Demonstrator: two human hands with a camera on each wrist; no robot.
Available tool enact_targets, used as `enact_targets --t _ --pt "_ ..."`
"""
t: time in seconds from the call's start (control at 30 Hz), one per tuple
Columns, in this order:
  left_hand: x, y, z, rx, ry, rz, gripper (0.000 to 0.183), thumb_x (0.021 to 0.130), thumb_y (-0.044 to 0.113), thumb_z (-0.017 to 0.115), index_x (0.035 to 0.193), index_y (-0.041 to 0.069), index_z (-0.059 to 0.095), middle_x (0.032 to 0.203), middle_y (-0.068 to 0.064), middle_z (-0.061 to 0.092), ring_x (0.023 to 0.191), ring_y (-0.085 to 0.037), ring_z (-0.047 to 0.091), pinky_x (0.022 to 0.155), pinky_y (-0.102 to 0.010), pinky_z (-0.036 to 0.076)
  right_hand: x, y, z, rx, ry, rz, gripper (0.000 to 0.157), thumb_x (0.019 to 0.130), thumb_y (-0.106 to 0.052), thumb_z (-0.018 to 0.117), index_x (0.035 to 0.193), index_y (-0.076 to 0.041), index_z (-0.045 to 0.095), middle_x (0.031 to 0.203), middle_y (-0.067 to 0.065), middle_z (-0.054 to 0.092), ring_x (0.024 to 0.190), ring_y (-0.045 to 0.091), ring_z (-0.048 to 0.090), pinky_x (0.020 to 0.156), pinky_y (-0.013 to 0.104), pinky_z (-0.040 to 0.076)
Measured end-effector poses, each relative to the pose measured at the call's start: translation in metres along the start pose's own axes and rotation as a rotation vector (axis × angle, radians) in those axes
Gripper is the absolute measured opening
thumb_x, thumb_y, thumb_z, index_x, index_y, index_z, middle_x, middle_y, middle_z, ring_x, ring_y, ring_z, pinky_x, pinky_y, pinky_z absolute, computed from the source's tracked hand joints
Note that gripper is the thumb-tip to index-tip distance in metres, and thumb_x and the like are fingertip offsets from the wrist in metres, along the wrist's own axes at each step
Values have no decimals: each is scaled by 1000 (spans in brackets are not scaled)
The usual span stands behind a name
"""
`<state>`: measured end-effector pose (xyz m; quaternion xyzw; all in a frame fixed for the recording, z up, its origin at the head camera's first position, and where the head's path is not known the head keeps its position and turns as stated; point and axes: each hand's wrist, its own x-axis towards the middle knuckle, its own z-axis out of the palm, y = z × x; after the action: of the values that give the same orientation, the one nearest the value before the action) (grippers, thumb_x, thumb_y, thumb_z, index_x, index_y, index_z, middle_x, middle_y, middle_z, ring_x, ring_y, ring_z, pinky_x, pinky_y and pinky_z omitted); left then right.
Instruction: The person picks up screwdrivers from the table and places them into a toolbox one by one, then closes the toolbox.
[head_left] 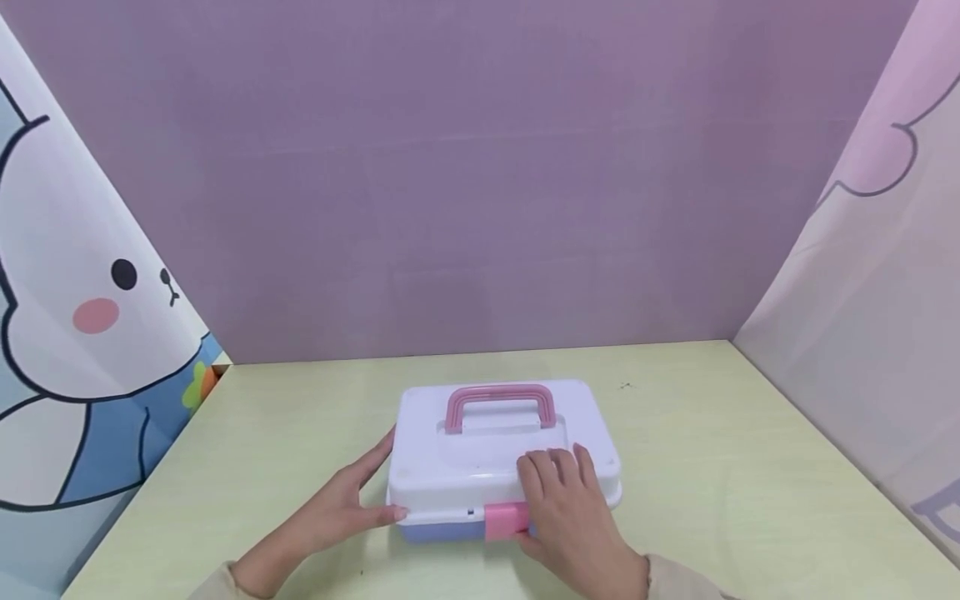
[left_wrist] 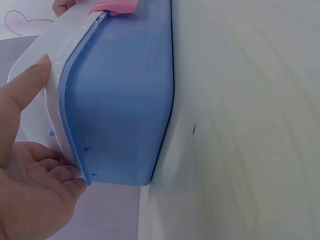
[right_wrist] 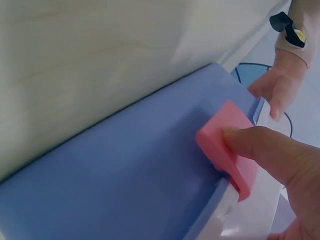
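A plastic storage box [head_left: 435,467] with a white lid and a blue body [left_wrist: 120,95] sits on the table, its lid down. The pink carry handle [head_left: 501,392] stands up from the lid. My left hand [head_left: 341,508] grips the box's left end, thumb at the lid's front corner and fingers along the side. With its fingers bent over the lid's front, my right hand [head_left: 573,525] has its thumb on the pink latch [right_wrist: 227,135]. In the right wrist view the latch tilts away from the blue front wall. What lies inside the box is hidden.
The pale green table [head_left: 300,417] runs back to a purple panel [head_left: 480,183]. A printed cartoon sheet [head_left: 90,250] borders the left side, and a pale printed sheet [head_left: 870,333] the right.
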<state>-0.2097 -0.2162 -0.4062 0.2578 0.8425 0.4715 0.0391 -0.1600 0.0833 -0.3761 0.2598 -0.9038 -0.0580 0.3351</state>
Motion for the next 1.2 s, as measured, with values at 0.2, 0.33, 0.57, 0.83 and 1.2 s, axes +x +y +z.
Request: enact_targets --t 0.2,0.33,0.57,0.83,1.2 --pt "1 1 -1 13 -4 8 93 78 28 78 151 16 22 154 -13 27 138 -37 27 108 -31 30 -2 -1 4 -9 44 -4 89 36 -52 86 103 -4 51 97 7 53 91 28 52 88 51 45" --pt "1 1 -1 14 -9 -5 92 78 30 77 151 17 22 155 -11 26 139 -37 25 109 -35 29 -1 -2 5 -30 55 -1 90 36 -55 85 103 -4 51 96 7 53 90 28 51 88 51 45" --pt "0 1 -2 26 -7 -15 92 79 32 76 151 16 22 155 -10 25 139 -36 25 109 -36 30 1 -4 4 -76 40 -1 91 37 -57 84 103 -5 50 96 7 52 89 27 50 88 49 46" --pt "0 0 -1 23 -16 -46 93 78 34 76 151 18 21 155 -8 25 139 -32 26 109 -40 30 2 -5 2 -100 10 3 89 40 -57 84 103 -5 50 95 7 52 90 27 51 88 49 46" --pt "1 -3 -1 16 -8 -13 92 78 32 77 151 18 23 154 -7 26 139 -34 26 109 -28 30 0 -3 6 -81 37 -2 87 40 -54 85 102 -5 49 94 7 51 89 27 51 87 50 45"
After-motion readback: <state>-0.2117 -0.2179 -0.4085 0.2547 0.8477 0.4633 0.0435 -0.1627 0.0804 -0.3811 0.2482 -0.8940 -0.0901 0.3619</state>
